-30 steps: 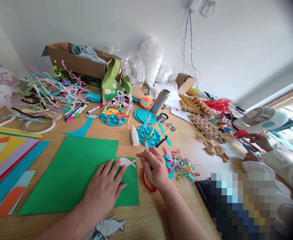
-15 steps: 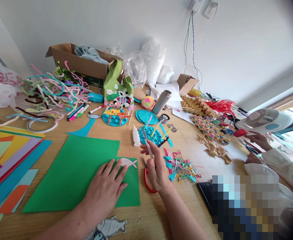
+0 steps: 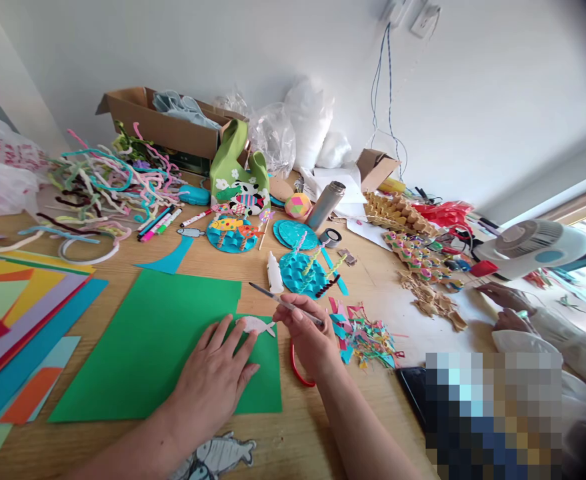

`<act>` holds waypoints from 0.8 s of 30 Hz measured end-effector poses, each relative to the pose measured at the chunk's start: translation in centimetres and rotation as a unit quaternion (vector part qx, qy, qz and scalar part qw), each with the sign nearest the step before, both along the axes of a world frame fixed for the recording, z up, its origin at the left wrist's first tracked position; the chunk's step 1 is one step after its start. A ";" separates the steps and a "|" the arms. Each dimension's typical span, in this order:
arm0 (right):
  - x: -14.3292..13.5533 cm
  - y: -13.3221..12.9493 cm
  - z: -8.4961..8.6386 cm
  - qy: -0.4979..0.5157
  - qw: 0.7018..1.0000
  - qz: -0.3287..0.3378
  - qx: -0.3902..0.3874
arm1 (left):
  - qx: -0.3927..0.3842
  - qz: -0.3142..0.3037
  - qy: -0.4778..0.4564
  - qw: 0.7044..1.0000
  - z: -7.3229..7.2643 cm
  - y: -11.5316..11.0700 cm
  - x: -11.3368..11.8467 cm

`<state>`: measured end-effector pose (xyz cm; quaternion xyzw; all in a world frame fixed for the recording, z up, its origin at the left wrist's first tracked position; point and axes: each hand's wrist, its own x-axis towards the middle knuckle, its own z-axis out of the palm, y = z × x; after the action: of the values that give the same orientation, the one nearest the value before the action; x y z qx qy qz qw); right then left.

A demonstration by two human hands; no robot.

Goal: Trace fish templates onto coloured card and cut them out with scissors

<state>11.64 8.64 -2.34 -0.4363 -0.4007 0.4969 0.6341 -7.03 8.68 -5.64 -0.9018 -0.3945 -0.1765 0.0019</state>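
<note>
My left hand [image 3: 217, 367] lies flat with its fingers spread on a green paper sheet [image 3: 147, 340]. Its fingertips touch a small white fish cutout [image 3: 255, 325] on the sheet's right part. My right hand [image 3: 310, 333] holds a slim grey pen [image 3: 277, 299] between thumb and fingers, its tip pointing up and left above the table. Beneath that hand, the red handle of scissors [image 3: 300, 367] shows; the rest is hidden. More grey fish cutouts [image 3: 223, 455] lie at the bottom edge, partly under my left forearm.
Coloured papers [image 3: 33, 333] lie at left. Behind the sheet are a white glue bottle [image 3: 274, 273], blue decorated discs [image 3: 303, 275] and a steel flask [image 3: 327, 205]. Paper scraps [image 3: 367, 340] and a phone [image 3: 413, 393] lie at right, near another person's hands [image 3: 510, 307].
The pen in my right hand has swung from nearly upright to a slant toward the left. My right fingers have curled closer around it. My left hand stays on the sheet.
</note>
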 end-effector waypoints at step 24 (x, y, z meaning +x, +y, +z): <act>-0.6 0.8 0.1 0.113 0.988 -0.083 -0.059 | 0.006 0.008 0.014 1.000 -0.2 -0.2 0.2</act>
<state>11.08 9.46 -2.25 -0.4463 -0.2587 0.5114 0.6873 -6.84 8.45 -5.84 -0.9011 -0.4002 -0.1663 0.0137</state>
